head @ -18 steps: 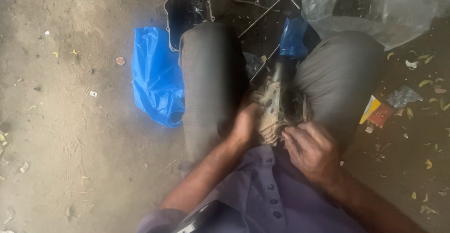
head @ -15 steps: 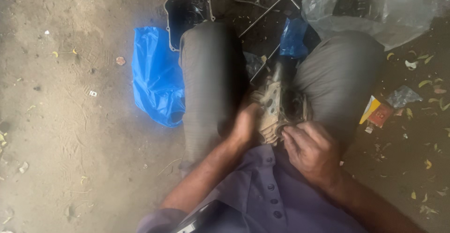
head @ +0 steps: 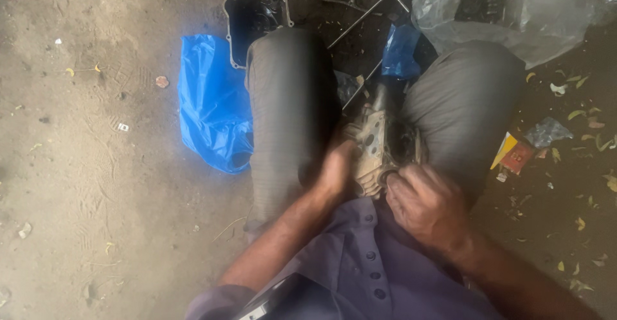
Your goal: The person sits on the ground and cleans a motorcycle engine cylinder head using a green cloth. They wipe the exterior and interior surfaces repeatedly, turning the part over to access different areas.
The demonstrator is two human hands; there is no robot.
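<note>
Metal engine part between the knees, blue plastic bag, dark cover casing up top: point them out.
metal engine part (head: 376,149), head view, pale face with the holes
blue plastic bag (head: 212,108), head view, middle of the crumpled sheet
dark cover casing (head: 239,18), head view, inner left wall

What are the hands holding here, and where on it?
Both hold a grimy metal engine part between the knees: left hand on its left side, right hand at its near lower edge.

**Obscured and Cropped Areas**

The left hand (head: 335,169) is motion-blurred; its grip is indeterminable. The right hand (head: 424,201) covers the metal part's (head: 376,149) near end. The clear plastic bag (head: 514,11) is cut off at the top edge, its contents indistinct.
</note>
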